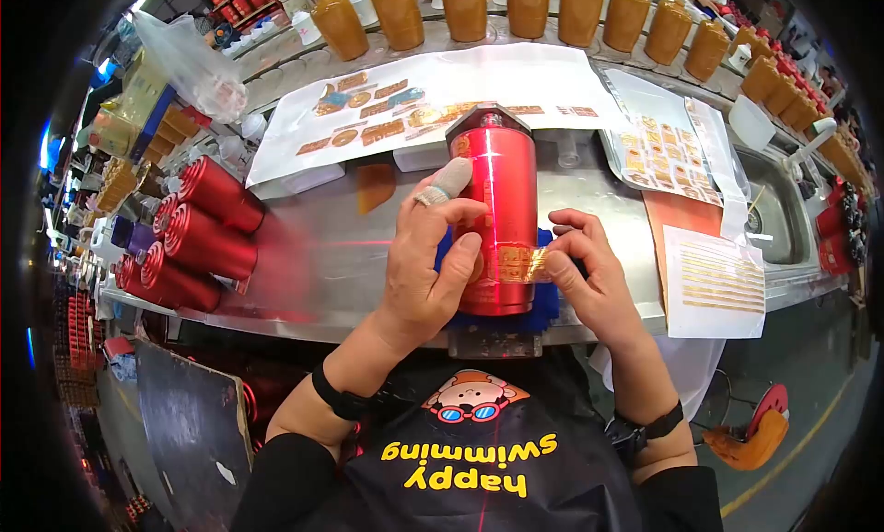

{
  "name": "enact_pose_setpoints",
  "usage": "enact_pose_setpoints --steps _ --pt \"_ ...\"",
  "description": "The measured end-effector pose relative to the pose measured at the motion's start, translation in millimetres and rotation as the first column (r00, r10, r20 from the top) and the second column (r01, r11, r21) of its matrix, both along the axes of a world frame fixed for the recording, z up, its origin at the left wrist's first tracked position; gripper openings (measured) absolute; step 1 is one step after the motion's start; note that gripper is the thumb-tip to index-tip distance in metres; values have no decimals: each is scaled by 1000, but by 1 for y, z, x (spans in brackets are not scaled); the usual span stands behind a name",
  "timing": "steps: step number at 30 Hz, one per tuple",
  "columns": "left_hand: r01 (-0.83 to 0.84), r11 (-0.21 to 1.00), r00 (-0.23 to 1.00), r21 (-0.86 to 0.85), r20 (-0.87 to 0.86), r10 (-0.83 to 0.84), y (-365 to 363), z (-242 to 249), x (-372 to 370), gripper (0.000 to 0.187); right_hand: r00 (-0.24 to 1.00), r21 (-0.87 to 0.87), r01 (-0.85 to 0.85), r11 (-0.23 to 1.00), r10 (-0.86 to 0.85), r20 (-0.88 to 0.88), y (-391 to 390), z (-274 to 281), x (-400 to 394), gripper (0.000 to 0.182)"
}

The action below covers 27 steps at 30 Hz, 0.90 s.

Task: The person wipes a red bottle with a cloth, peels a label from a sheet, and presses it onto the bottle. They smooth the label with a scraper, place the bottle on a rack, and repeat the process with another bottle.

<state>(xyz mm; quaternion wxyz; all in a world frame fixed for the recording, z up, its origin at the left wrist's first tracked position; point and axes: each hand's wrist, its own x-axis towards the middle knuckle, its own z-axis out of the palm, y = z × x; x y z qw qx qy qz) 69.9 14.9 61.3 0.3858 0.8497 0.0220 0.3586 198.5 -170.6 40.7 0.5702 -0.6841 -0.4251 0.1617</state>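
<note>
A shiny red bottle [502,182] with a dark angular base or cap at its far end lies in front of me on a blue cloth support [547,302]. My left hand [428,251] grips the bottle's left side, its thumb and fingers on the red surface; a fabric cover [449,180] wraps one finger. On the right, my right hand [589,270] pinches the end of a gold decal strip [521,264] between thumb and fingers. The strip's other part lies across the lower bottle. A thin red laser line runs along the bottle and over the table.
Several red bottles [207,242] lie stacked at the left. Behind stands a row of brown bottles [465,12]. A white sheet with decals [516,72] covers the back, a decal tray [658,155] and a strip sheet [714,288] lie right, beside a sink [773,210].
</note>
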Motion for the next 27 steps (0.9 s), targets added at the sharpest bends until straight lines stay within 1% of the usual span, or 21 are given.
enact_pose_setpoints --steps 2,4,5,7,8,11,12,15,18,21,24,27 --pt "-5 999 1000 -49 12 6 3 -6 -2 26 999 8 10 1000 -10 -38 0 10 -1 18" --pt "-16 989 999 -150 -36 10 1 -5 -6 29 997 29 18 999 -15 -73 0 17 -2 13" --pt "-22 979 998 -201 -61 10 -1 -5 -8 30 999 51 10 999 -7 -46 0 20 -2 13" --pt "-32 971 997 -237 -76 14 -3 -11 -8 37 1000 93 -5 996 4 10 -2 26 -2 13" --pt "-35 967 996 -254 -83 15 -5 -13 -7 40 999 85 -21 996 17 49 -2 32 -2 12" --pt "45 931 997 -363 -49 -68 -14 -10 -2 53 997 81 -15 997 10 71 -2 30 0 11" --pt "34 961 993 -273 -103 -64 -11 -11 -2 65 998 74 -6 997 1 61 -2 28 0 11" --pt "-27 982 993 -187 -116 5 -15 -10 3 70 1000 47 13 999 -14 27 -1 24 0 10" --pt "-37 987 992 -159 -128 17 -12 -13 5 73 1000 21 24 999 -24 -12 -3 21 0 10" --pt "7 955 991 -296 -129 -47 -15 -7 4 72 999 19 31 999 -31 -30 -1 19 -1 11" --pt "17 949 991 -316 -120 -58 -13 -10 5 71 999 18 30 999 -29 -34 0 16 -1 11" --pt "7 956 992 -293 -118 -43 -11 -12 5 73 999 19 31 999 -31 -26 1 14 -1 11"
